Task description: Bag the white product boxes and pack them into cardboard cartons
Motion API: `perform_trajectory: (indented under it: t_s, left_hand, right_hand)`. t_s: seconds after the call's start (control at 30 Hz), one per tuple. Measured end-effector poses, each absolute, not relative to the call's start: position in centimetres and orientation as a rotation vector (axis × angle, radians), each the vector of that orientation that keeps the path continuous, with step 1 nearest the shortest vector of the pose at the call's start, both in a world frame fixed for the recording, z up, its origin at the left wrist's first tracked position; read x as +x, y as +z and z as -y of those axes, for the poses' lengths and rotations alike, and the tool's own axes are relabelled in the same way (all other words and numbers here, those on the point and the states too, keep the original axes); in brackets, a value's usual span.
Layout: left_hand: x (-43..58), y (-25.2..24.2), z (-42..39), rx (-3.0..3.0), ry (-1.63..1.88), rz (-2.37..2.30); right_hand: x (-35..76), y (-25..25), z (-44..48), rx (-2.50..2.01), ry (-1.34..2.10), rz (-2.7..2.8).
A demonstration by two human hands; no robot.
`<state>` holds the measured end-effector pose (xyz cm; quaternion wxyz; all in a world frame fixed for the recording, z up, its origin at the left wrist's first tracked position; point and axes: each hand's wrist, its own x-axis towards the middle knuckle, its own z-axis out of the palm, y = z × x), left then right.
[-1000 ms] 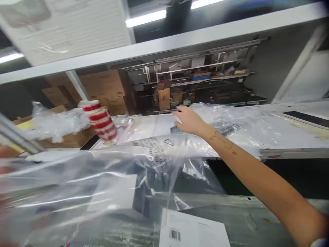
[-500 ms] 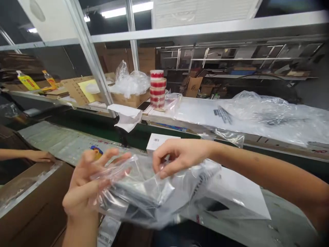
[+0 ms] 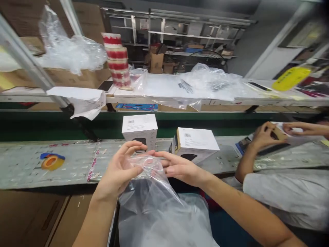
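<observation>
My left hand (image 3: 119, 169) and my right hand (image 3: 180, 168) meet above the belt, both pinching the top of a clear plastic bag (image 3: 154, 212). The bag hangs down below them, and its contents are hard to make out. Just beyond my fingers stand a white product box (image 3: 140, 127) and a second white box (image 3: 196, 143) with a barcode label, neither touched by my hands.
A co-worker's hands (image 3: 269, 135) work at the right of the grey conveyor belt (image 3: 23, 164). An orange tape roll (image 3: 50, 162) lies on it. Beyond stands a bench with a red-and-white tape stack (image 3: 117, 60) and plastic sheeting (image 3: 210, 84). Cardboard (image 3: 28, 219) lies lower left.
The view has swung down from the shelves to the belt. My hands have come together at the bag's top, and the bag now hangs lower. A second white box shows on the belt.
</observation>
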<state>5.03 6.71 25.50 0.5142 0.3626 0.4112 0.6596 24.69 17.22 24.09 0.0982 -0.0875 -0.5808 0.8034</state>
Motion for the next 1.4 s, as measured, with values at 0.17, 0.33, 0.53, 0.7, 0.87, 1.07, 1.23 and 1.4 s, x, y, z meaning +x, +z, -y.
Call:
perform_trajectory:
  t_s: [0.17,0.33,0.53,0.7,0.87,1.07,1.23,1.4]
  left_hand:
    - [5.1,24.6,-8.2,0.732,1.533,-0.811]
    - [8.3,18.2,-10.9,0.564,1.580,-0.929]
    - [15.0,14.9,-10.9,0.789,1.548,-1.146]
    - [14.0,14.5,-10.7,0.796,1.537,-1.289]
    - [13.7,14.6,-11.0,0.897,1.389,-1.287]
    - [8.9,12.3,-10.9,0.960,1.129,-1.272]
    - [4.9,14.8,-13.6,1.054,1.378,-1.078]
    - [10.5,20.7,-17.4,1.330,0.808,-0.541]
  right_hand:
    - [26.7,21.1,-16.2,-0.625,2.220,1.418]
    - [27.8,20.9,-16.8,-0.885,1.650,1.495]
    - [28.3,20.4,-15.0,-1.105,1.091,1.692]
    - [30.0,19.8,-14.8,-1.110,0.900,1.730]
    - [31.5,19.0,-16.6,-0.928,1.458,1.876]
    - [35.1,18.3,-18.0,-1.117,1.031,1.372]
    - [35.7,21.1,-18.2,-1.087,0.882,1.647]
    - [34.0,24.5,-18.3,-0.853,1.090,2.107]
